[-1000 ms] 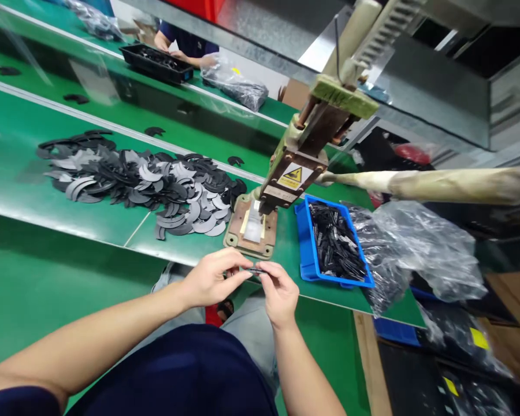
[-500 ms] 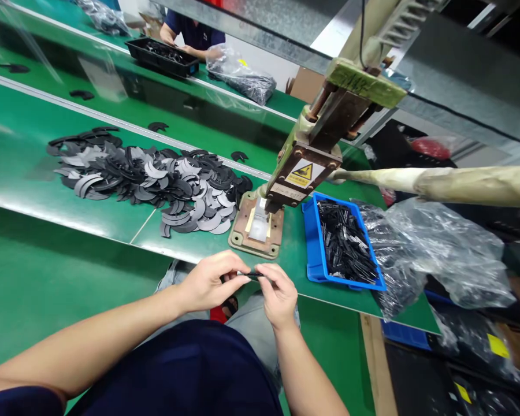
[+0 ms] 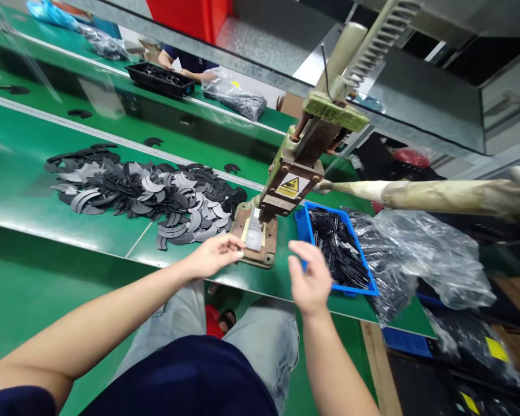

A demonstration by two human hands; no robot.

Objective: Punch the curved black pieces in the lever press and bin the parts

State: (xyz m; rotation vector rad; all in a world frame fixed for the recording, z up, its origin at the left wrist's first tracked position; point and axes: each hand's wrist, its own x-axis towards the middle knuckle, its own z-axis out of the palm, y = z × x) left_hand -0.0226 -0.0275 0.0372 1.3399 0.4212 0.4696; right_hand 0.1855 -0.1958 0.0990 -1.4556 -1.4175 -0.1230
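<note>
Green worktop (image 3: 86, 234) was seen, with curved grey and black pieces (image 3: 156, 188) heaped left of the hand press (image 3: 290, 173). Left hand (image 3: 216, 254) was held at the near left corner of the press base (image 3: 266, 255), fingers curled near thumb; whether anything was pinched can't be told. Right hand (image 3: 311, 278) was held with thumb and fingers apart, nothing seen between, beside the blue bin (image 3: 363, 263). Slim black parts (image 3: 338, 245) were piled inside the bin. Crumpled clear plastic (image 3: 437, 254) was bunched right of it.

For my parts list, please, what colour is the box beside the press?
The box is blue, clearest in the head view.
</note>
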